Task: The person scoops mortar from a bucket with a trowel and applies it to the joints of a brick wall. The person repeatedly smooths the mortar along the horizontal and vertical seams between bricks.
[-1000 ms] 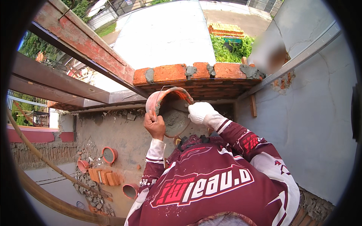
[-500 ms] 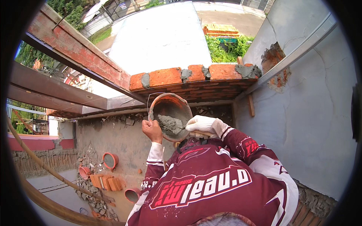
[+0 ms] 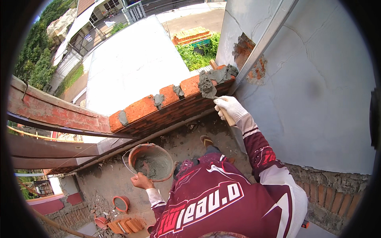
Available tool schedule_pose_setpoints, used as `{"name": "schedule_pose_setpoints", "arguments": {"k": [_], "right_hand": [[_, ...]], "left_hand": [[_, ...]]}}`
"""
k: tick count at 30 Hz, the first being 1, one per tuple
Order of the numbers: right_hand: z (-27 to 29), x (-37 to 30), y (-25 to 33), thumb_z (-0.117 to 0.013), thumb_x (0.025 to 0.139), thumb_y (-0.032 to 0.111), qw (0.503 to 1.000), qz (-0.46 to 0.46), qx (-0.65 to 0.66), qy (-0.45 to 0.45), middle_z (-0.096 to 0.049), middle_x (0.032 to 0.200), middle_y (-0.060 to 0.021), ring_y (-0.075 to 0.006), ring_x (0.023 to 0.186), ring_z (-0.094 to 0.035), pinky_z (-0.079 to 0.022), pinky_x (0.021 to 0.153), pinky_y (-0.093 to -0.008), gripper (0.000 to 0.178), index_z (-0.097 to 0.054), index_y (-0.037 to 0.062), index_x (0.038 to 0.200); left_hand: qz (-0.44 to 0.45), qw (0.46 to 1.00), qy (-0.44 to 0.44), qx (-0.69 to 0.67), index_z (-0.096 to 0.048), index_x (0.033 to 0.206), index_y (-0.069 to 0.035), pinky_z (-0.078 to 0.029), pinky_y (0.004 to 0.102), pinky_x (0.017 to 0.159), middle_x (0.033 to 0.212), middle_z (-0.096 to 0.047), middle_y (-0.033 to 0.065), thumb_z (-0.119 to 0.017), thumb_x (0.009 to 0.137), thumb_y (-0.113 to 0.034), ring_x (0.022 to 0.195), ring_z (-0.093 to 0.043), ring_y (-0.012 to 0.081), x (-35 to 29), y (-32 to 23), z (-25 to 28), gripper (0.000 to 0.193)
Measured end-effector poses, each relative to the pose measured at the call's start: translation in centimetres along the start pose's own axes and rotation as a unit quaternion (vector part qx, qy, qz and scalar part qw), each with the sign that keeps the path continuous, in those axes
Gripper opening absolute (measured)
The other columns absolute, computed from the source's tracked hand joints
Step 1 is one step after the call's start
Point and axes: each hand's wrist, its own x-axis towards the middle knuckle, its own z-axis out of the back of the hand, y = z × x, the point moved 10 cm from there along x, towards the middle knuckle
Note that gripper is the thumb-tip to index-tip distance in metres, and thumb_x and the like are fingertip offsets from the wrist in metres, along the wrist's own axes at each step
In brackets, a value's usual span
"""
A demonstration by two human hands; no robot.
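1. The trowel (image 3: 227, 116) is held in the right hand (image 3: 234, 109), its fingers wrapped narrowly around the handle; the blade is pointed away on the far side of the fingers.
2. The blade is loaded with wet mortar (image 3: 206, 85) and is held at the right end of the brick wall (image 3: 137, 110); whether the bricks are touched cannot be told.
3. The bucket (image 3: 137, 150) is held at its near left edge by the left hand (image 3: 142, 181), where the wire (image 3: 124, 160) is met by curled fingers; whether rim or wire is gripped cannot be told.
4. The bucket is partly filled with lumpy grey mortar; it is round, orange and smeared with grey.
5. The trowel's handle is pale and rounded; the right hand is covered by a white knitted glove, while the left is bare.
6. The wall is topped with rough orange bricks, parted by grey mortar joints.
7. On the right, a smooth grey panel (image 3: 321, 103) is crossed by cracks, and rough brick is exposed in a jagged hole (image 3: 243, 50).
8. On the floor (image 3: 188, 139), at near left, loose bricks (image 3: 126, 226) are grouped near a small tub (image 3: 120, 203).
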Motion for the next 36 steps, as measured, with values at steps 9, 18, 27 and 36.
{"name": "schedule_pose_setpoints", "arguments": {"k": [9,18,27,36], "right_hand": [[6.2,11.0,-0.6,-0.053,0.107,0.039,0.795,0.086,0.588,0.122,-0.065,0.09,-0.0044,-0.0127,0.067,-0.062,-0.055,0.058,-0.0318,0.039,-0.056,0.003,0.121],[5.2,5.6,-0.9,-0.061,0.101,0.03,0.942,0.086,0.221,-0.235,-0.059,0.081,-0.0078,-0.0185,0.053,-0.057,-0.052,0.049,-0.0369,0.026,-0.054,0.0054,0.104],[9.0,12.7,-0.7,-0.06,0.098,0.027,0.934,0.04,0.18,-0.307,-0.057,0.077,-0.0111,-0.0256,0.053,-0.059,-0.054,0.049,-0.0468,0.027,-0.053,0.0018,0.099],[10.5,15.6,0.3,-0.056,0.096,0.018,0.937,0.018,0.191,-0.293,-0.056,0.071,-0.0162,-0.0321,0.053,-0.059,-0.053,0.048,-0.05,0.019,-0.054,0.0001,0.1]], "left_hand": [[-0.004,1.0,-0.023,0.007,-0.033,0.071,-0.009,-0.034,0.0343,0.055,0.072,-0.036,-0.0021,-0.058,0.07,0.008,0.063,-0.035,0.013,0.0,-1.6,2.3,0.03],[0.003,0.997,-0.046,0.054,-0.035,0.073,-0.007,-0.034,0.0343,0.055,0.074,-0.038,-0.0019,-0.059,0.07,0.006,0.064,-0.037,0.0137,-0.3,0.9,3.7,0.028],[0.027,0.998,-0.045,0.042,-0.037,0.074,-0.006,-0.037,0.0351,0.056,0.074,-0.04,-0.0003,-0.059,0.07,0.004,0.065,-0.039,0.0154,-0.5,1.6,4.1,0.025],[0.076,0.994,-0.049,0.059,-0.039,0.076,-0.004,-0.04,0.0366,0.062,0.075,-0.042,0.0026,-0.058,0.073,0.003,0.068,-0.041,0.0194,-1.9,1.8,4.3,0.019]]}}
